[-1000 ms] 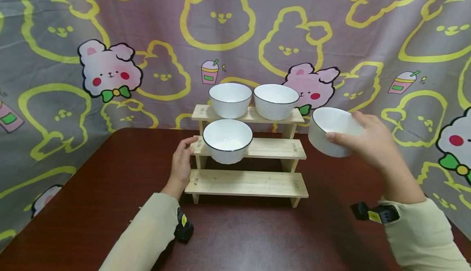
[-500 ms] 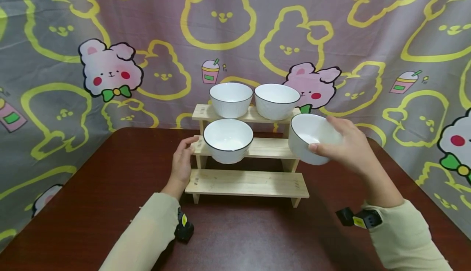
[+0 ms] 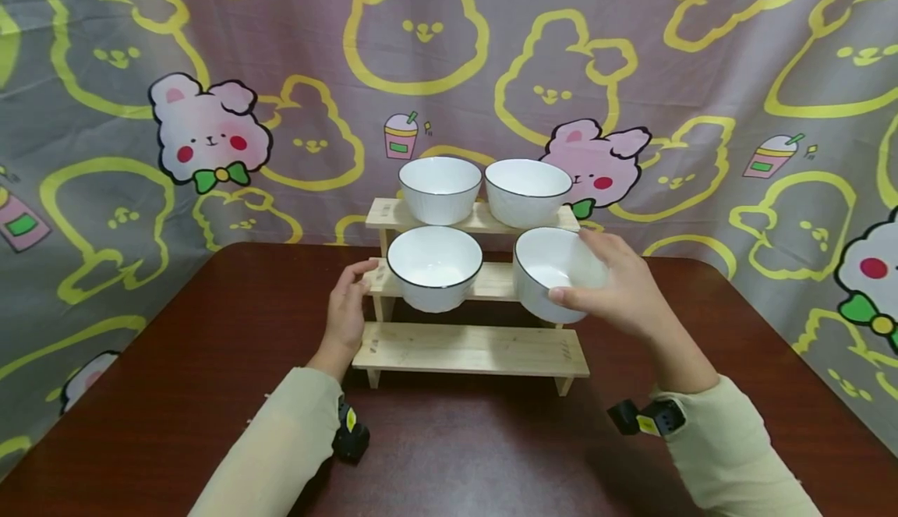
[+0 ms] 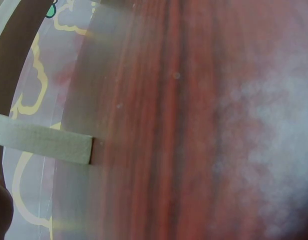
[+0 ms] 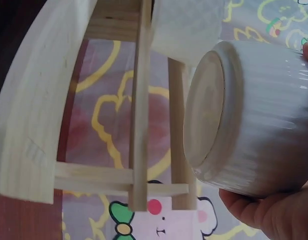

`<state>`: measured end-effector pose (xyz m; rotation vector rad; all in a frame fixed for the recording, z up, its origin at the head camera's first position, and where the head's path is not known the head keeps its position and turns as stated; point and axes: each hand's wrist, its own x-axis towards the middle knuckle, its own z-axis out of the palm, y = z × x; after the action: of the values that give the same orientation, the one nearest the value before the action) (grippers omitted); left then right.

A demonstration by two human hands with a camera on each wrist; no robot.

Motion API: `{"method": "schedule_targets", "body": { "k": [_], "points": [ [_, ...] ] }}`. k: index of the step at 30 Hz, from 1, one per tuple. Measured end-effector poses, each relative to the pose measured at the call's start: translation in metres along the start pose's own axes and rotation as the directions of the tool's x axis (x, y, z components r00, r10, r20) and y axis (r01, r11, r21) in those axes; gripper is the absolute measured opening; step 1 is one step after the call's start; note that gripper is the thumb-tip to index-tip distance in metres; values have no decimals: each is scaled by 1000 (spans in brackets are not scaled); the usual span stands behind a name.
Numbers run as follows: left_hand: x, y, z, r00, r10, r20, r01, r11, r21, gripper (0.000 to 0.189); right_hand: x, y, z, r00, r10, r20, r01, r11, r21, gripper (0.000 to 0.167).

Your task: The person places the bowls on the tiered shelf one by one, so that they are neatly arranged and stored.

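In the head view my right hand grips a white bowl with a thin dark rim, thumb at its near side and fingers at the far side. The bowl is tilted over the right end of the middle shelf. Its pale underside shows in the right wrist view, where the bowl is close beside the wooden stand. My left hand rests against the left end of the middle shelf, its fingers loosely extended. Another white bowl sits on that shelf's left half.
Two more white bowls, one left and one right, stand side by side on the top shelf. The bottom shelf is bare wood. A dark red-brown table carries the stand, and a patterned curtain hangs behind it.
My right hand has carried the bowl left and slightly down, from right of the stand to over the middle shelf's right end. The left hand has stayed in place.
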<state>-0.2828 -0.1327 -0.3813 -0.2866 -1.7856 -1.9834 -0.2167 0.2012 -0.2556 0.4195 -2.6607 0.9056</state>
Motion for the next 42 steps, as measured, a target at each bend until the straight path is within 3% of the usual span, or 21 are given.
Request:
{"method": "schedule_targets", "body": {
  "k": [12,20,42],
  "points": [
    [0,-1,0,1000,-10,4,10,1000,5,37,9,2,20,999,-23,-22,22,999,-27,84],
    [-1,0,0,1000,0,8,0,1000,8,36,14,3,29,1000,8,11,-7,999,-34,91],
    [0,-2,-1,1000,23,12,-24,1000,21,36,24,4,37,999,40,20,-40,998,-43,95]
  ]
}}
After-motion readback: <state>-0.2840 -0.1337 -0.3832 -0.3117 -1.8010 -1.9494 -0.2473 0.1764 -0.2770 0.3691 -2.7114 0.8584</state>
